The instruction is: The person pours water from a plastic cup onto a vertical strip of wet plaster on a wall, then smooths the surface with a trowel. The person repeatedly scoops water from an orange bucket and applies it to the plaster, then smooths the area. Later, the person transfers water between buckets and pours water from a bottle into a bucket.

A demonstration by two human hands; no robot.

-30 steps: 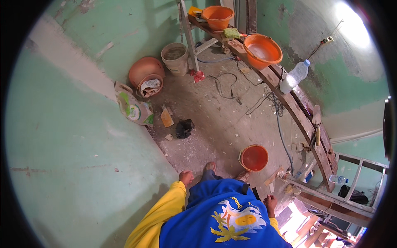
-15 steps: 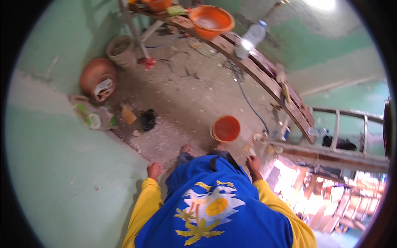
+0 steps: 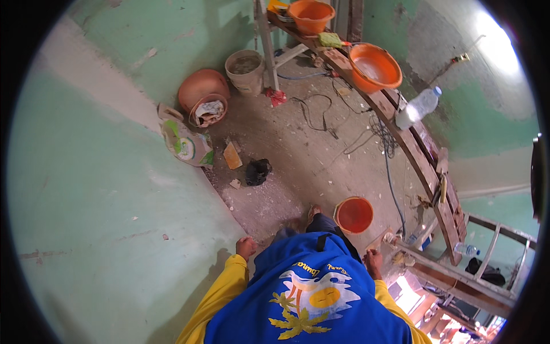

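Observation:
My left hand hangs beside the green wall on my left, fingers curled in, and nothing shows in it. On my other side, my right hand is curled closed beside my blue and yellow shirt. A pale, flat-looking edge shows just past its fingers, but I cannot make out what it holds. Nearest to this hand, an orange-red bucket stands on the floor just ahead of my feet. Neither hand touches the bucket.
A plank scaffold curves along the right, bearing orange basins and a plastic bottle. Cables lie on the floor. A black bag, a printed sack, a clay-coloured pot and a pale bucket stand left.
My view has turned left, so the room's things sit further right and lower in the picture. The bucket is now closer to my feet. Both hands still hang at my sides.

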